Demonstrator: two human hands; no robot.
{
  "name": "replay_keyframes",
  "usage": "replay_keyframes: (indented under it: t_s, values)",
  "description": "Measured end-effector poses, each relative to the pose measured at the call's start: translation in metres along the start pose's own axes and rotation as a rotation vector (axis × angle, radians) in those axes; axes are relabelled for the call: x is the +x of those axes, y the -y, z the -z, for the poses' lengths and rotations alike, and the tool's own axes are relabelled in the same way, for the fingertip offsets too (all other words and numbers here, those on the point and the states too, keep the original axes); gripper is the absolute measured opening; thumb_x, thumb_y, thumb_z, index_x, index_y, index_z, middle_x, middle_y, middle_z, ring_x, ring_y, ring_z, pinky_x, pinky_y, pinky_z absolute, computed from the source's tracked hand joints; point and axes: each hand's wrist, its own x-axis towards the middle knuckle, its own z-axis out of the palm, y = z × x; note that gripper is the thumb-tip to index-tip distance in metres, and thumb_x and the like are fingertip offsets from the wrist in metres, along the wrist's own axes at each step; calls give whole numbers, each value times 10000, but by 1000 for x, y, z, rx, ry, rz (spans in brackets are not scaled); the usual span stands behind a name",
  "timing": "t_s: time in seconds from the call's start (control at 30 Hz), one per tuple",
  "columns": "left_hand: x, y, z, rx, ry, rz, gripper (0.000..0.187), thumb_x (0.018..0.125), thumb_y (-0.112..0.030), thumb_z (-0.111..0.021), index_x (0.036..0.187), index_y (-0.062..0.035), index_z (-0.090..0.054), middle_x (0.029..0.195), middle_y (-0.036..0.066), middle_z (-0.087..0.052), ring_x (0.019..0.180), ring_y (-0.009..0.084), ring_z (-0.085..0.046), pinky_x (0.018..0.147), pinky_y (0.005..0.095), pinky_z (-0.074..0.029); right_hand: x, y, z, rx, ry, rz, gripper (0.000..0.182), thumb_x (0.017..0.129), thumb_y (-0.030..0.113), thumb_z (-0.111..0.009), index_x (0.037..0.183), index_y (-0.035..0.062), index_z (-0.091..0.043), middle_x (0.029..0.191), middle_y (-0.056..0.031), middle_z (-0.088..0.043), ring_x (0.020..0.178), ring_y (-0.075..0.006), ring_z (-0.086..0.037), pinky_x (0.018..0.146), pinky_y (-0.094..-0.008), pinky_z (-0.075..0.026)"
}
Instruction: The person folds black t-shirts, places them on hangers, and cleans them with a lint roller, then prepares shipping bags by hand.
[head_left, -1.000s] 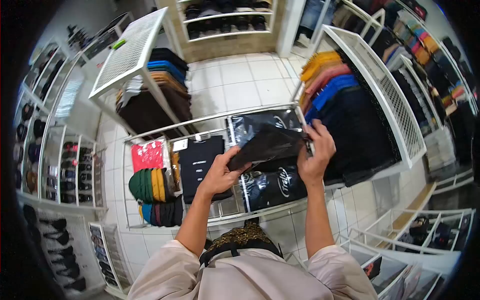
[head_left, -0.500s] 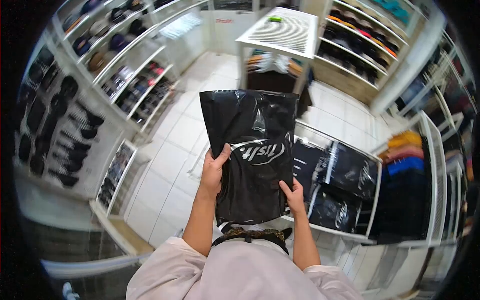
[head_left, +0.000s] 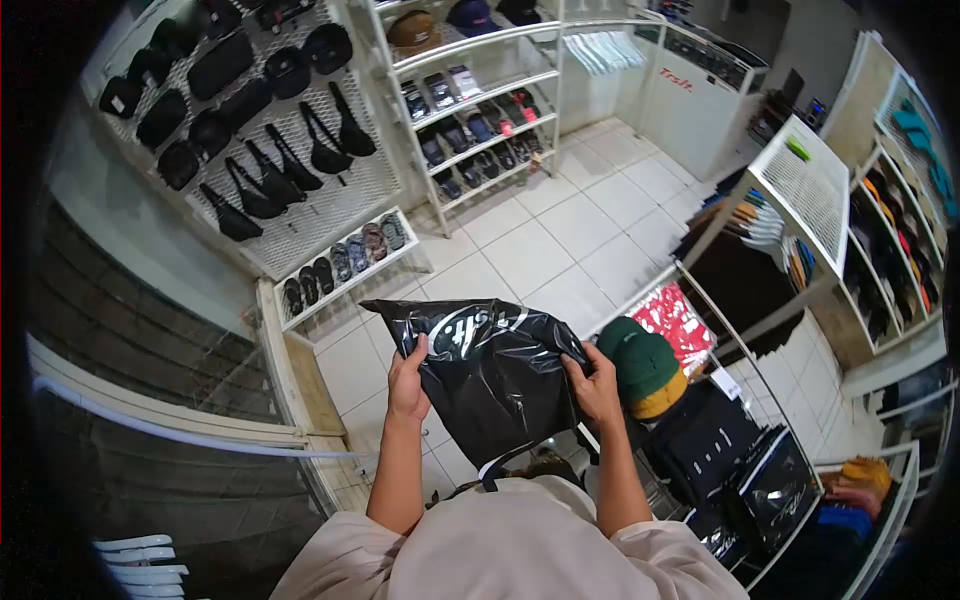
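A glossy black plastic bag (head_left: 500, 385) with a white printed logo is held in front of my body. My left hand (head_left: 408, 380) grips its left side, thumb on top and fingers underneath. On the right side, my right hand (head_left: 592, 385) is closed on the edge in the same way. The bag's upper part folds away from me, so the logo shows only in part. Just right of my right hand, a green and yellow cap (head_left: 645, 362) sits on the display table.
The display table (head_left: 742, 350) on the right bears a red packet (head_left: 672, 325) and black packaged items (head_left: 770, 490). Sandals stand on a low shelf (head_left: 345, 265). Bags hang on a mesh wall panel (head_left: 290, 225). A white hanger rack (head_left: 800, 180) stands beyond the tiled floor (head_left: 545, 245).
The view has swung left, bringing the sandal shelf and cap into clearer sight. The bag has dipped and its top has folded over. My right hand has moved higher along its side.
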Motion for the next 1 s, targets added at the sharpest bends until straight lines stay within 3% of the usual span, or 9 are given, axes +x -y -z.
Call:
replay_keyframes:
  t_s: [0.17,0.2,0.37,0.43,0.63,0.77,0.9,1.0]
  values:
    - [22,-43,5,-76,-52,-16,265,1037,-140,-613,1273,-21,-634,1216,88,-706,1099,213,-686,977,363,-539,66,26,-31,38,77,77,230,951,114,-700,1138,-20,-689,880,-55,-707,811,-101,-598,747,-281,-507]
    - [31,-50,6,-124,-35,4,276,1038,-152,-613,1278,-19,-634,1232,92,-706,1112,220,-685,997,376,-531,78,36,-32,10,96,8,228,952,108,-700,1139,-22,-689,884,-41,-707,817,-99,-601,756,-275,-507]
    - [111,-60,12,-222,-12,140,354,1052,-185,-584,1353,-1,-596,1345,132,-660,1228,267,-634,1102,418,-466,157,21,-49,20,53,38,223,924,110,-712,1096,-32,-704,848,-91,-719,806,-109,-619,743,-283,-514]
    - [157,-60,8,-128,35,107,394,1066,-208,-548,1406,-11,-567,1397,128,-634,1294,291,-590,1145,441,-422,199,3,-61,2,26,105,233,919,112,-717,1100,-34,-703,847,-105,-724,786,-123,-630,734,-293,-519]
    - [275,-78,-25,-77,30,143,334,1058,-170,-568,1362,-38,-603,1366,89,-655,1247,249,-622,1111,415,-455,303,28,-65,-67,-25,24,241,920,139,-719,1091,-32,-711,846,-121,-723,775,-131,-641,733,-296,-521]
    - [325,-87,-59,-94,98,103,307,1044,-131,-600,1339,-47,-595,1333,64,-653,1226,205,-623,1082,371,-473,358,43,-53,-78,-107,161,229,929,102,-697,1108,-41,-695,799,-69,-691,730,-97,-586,674,-285,-493]
    - [368,-80,-98,-100,242,126,352,1043,-112,-596,1387,-40,-567,1356,76,-638,1247,227,-611,1079,376,-478,373,57,-26,-101,-197,172,225,934,77,-685,1120,-50,-687,833,-68,-699,786,-94,-594,735,-271,-502]
    - [412,-64,-131,-28,323,173,381,1042,-98,-593,1414,-31,-540,1351,84,-636,1238,234,-613,1065,375,-485,377,57,-4,-91,-343,146,254,949,77,-684,1167,-54,-680,977,-67,-731,918,-114,-627,864,-277,-506]
